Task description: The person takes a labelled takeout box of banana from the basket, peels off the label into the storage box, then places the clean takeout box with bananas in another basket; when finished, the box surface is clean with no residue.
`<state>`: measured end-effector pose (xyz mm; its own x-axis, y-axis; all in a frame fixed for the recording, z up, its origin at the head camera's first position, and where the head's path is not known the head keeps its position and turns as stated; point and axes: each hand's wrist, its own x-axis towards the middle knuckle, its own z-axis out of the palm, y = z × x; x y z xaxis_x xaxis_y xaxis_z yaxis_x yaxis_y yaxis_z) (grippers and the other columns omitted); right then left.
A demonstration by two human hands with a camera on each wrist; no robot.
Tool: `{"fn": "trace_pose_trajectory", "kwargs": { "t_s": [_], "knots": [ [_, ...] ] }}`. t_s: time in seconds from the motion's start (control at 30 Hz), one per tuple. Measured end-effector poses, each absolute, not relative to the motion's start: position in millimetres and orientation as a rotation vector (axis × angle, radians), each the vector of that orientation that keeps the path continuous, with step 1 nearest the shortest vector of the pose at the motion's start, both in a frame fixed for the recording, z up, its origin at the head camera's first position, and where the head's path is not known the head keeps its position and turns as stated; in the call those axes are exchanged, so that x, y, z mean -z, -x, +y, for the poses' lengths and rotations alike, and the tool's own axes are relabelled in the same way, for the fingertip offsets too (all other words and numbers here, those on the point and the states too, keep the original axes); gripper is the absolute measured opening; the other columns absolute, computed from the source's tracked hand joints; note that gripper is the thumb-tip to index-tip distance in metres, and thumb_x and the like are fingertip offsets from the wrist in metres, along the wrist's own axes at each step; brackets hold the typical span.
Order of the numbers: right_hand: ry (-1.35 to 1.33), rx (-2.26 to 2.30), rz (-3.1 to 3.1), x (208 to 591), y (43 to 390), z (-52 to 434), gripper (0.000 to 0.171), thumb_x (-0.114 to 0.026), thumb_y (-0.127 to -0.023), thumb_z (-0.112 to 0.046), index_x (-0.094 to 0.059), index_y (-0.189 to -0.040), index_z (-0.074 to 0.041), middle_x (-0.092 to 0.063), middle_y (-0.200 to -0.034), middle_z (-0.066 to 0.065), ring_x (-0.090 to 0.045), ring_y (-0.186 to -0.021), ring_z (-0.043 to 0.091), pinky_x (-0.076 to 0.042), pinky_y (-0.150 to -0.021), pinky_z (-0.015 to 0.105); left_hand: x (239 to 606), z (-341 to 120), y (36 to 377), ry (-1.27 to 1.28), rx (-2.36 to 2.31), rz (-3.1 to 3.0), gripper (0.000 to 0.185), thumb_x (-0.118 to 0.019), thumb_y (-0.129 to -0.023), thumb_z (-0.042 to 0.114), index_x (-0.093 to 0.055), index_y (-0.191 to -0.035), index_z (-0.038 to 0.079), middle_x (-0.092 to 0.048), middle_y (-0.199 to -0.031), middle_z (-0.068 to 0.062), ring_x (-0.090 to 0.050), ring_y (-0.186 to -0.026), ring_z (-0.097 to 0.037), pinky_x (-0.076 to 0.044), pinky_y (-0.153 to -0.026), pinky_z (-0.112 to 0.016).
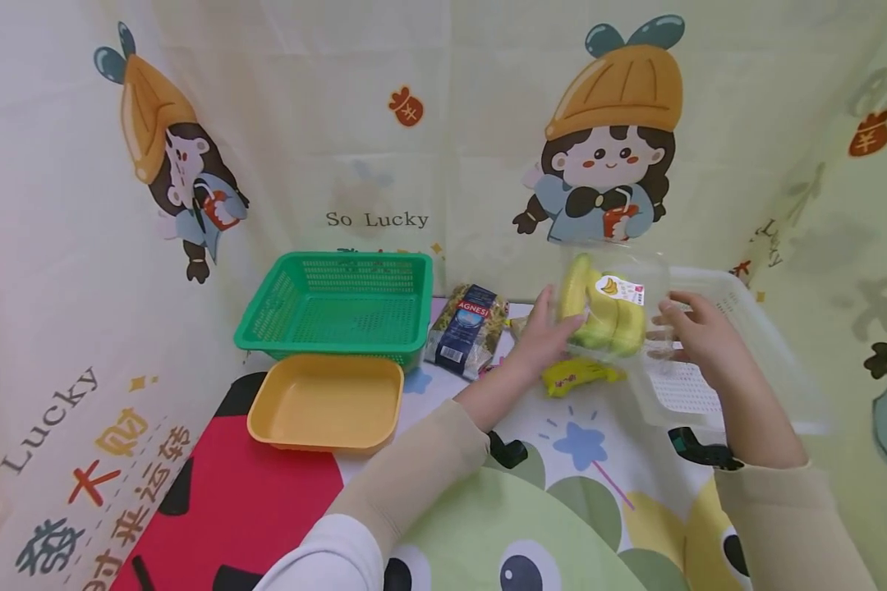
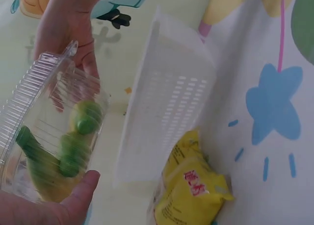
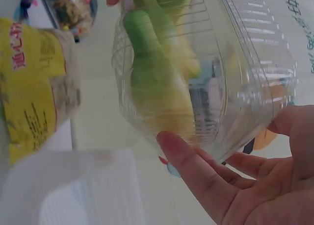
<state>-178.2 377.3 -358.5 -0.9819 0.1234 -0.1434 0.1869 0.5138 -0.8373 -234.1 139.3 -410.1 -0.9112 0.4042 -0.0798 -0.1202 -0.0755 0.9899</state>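
Bananas sealed in a clear plastic clamshell box [image 1: 609, 308] sit lifted between both hands, above the patterned tablecloth [image 1: 584, 447] and beside the white perforated plastic basket [image 1: 739, 328]. The left hand [image 1: 543, 332] curls its fingers round the box's left end; the right hand [image 1: 698, 336] cups the right end, thumb [image 3: 196, 173] pressed against the plastic. A yellow snack packet [image 1: 580, 375] lies just beneath.
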Motion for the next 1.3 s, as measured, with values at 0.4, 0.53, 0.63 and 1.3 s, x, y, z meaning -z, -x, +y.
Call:
{"fn": "trace_pose_trajectory", "kwargs": {
  "t_s": [0.4, 0.53, 0.63, 1.3],
  "knots": [
    [-0.143, 1.642, 2.591, 379, 188, 358, 0.080, -0.038, -0.099, -0.060, 0.006, -0.159, -0.032, -0.010, -0.164, 0.023, -0.037, -0.137, 0.051, -0.061, -0.079, 0.036, 421, 74, 236, -0.296, -2.007, 1.808, 0.072, -0.059, -0.091, 0.029, -0.027, -0.152, 0.047, -0.018, -0.166, 0.000, -0.055, -0.097, -0.015, -0.058, -0.081, -0.043],
    [-0.099, 1.677, 2.543, 382, 193, 354, 0.075, -0.035, -0.099, -0.060, 0.009, -0.157, -0.041, 0.001, -0.167, 0.017, -0.030, -0.142, 0.051, -0.060, -0.082, 0.037, 423, 48, 239, -0.365, -1.927, 1.848, 0.068, -0.055, -0.092, 0.028, -0.028, -0.151, 0.048, -0.023, -0.164, 0.000, -0.058, -0.085, -0.019, -0.052, -0.057, -0.028],
    [-0.045, 1.678, 2.502, 383, 197, 351, 0.070, -0.033, -0.100, -0.060, 0.005, -0.157, -0.042, 0.002, -0.167, 0.014, -0.025, -0.144, 0.050, -0.059, -0.087, 0.040, 424, 29, 240, -0.395, -1.875, 1.844, 0.066, -0.053, -0.093, 0.026, -0.030, -0.151, 0.049, -0.026, -0.162, 0.003, -0.058, -0.095, -0.023, -0.050, -0.058, -0.031],
    [0.389, 1.616, 2.291, 398, 210, 323, 0.058, -0.031, -0.106, -0.044, -0.013, -0.160, -0.030, -0.006, -0.167, 0.010, -0.019, -0.147, 0.043, -0.044, -0.105, 0.038, 427, -36, 240, -0.580, -1.735, 1.608, 0.067, -0.050, -0.095, 0.022, -0.026, -0.156, 0.035, -0.035, -0.157, -0.001, -0.065, -0.104, -0.020, -0.059, -0.083, -0.039]
  ]
}}
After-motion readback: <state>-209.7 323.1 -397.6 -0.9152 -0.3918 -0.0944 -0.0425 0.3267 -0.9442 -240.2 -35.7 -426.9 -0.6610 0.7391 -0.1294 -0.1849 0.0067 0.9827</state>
